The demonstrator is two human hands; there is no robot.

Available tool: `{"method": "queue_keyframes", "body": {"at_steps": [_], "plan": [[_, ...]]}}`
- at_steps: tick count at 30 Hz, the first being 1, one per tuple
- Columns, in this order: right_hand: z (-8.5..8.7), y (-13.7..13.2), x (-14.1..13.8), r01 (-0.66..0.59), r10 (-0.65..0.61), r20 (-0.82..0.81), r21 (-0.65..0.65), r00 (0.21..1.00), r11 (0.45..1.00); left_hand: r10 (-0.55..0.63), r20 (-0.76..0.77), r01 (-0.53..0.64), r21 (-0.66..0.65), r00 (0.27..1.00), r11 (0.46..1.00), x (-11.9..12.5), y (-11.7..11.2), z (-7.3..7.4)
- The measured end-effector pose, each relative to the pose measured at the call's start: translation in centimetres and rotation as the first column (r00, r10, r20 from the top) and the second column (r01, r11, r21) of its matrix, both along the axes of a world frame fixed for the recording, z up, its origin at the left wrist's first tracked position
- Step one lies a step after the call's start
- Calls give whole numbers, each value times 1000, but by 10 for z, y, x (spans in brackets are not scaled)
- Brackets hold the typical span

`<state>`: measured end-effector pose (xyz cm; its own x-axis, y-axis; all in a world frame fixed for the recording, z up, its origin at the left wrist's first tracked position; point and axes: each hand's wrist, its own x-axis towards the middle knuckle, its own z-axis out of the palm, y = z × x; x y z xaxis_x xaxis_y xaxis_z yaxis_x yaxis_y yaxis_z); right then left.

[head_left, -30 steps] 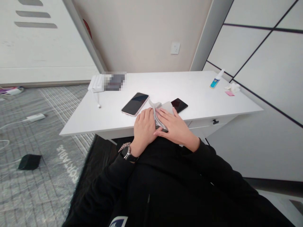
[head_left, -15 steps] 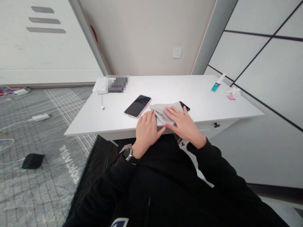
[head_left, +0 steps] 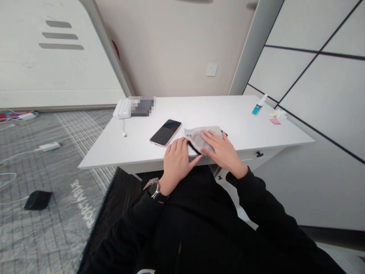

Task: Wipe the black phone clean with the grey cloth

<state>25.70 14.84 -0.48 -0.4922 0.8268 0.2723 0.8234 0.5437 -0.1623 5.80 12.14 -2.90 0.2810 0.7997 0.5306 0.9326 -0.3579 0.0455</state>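
Note:
My right hand (head_left: 221,150) lies flat with fingers stretched out on a light grey cloth (head_left: 196,134). Beneath the cloth is a flat black object (head_left: 194,148), mostly covered; its dark edge shows at the near left and a corner pokes out at the right. My left hand (head_left: 177,156) rests at the desk's front edge, fingers flat and thumb apart, with its fingertips beside the near left corner of that object. Just beyond my left hand, a smartphone (head_left: 166,132) with a dark screen and pale rim lies face up.
On the white desk (head_left: 137,146), a white charger with a cable (head_left: 123,109) and a blurred-out dark item (head_left: 144,107) sit at the back left. At the right are a blue-labelled spray bottle (head_left: 259,105), crumpled tissue (head_left: 278,114) and a pink slip (head_left: 275,121).
The cloth and my right hand have shifted slightly over the black object, so its near left edge now shows and less of its right corner does. The view has tilted a little.

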Motion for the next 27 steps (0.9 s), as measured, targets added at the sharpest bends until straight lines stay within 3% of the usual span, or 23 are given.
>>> {"method": "queue_keyframes", "body": {"at_steps": [3, 8, 9, 13, 15, 19, 22, 25, 27], "plan": [[-4, 8, 1, 157, -158, 3, 63, 987, 985, -2, 38, 2, 6, 999, 1000, 1, 0, 1], [-6, -15, -17, -96, 95, 47, 24, 994, 995, 17, -49, -17, -5, 999, 1000, -1, 0, -1], [-5, -16, -15, -101, 101, 43, 13, 994, 995, 19, -51, -19, -4, 999, 1000, -1, 0, -1], [-4, 3, 11, 183, -184, 6, 50, 983, 982, -3, 32, 2, 5, 999, 1000, 0, 0, 1], [-6, 8, 17, 251, -253, 16, 79, 967, 965, -6, 49, 6, 0, 999, 1000, 1, 0, 2], [-9, -15, -6, 19, -22, 64, 51, 998, 998, 7, -3, -7, -7, 1000, 1000, 0, 0, 0], [-6, -35, -24, -151, 150, 63, 18, 987, 988, 19, -72, -20, -17, 997, 1000, -2, 0, -1], [-3, -32, -22, -211, 211, 45, -16, 976, 977, 19, -94, -21, -24, 995, 999, -2, -1, 0], [-2, -18, -12, -184, 185, 35, -33, 982, 982, 18, -71, -20, -19, 997, 1000, -1, -2, 2]]}}
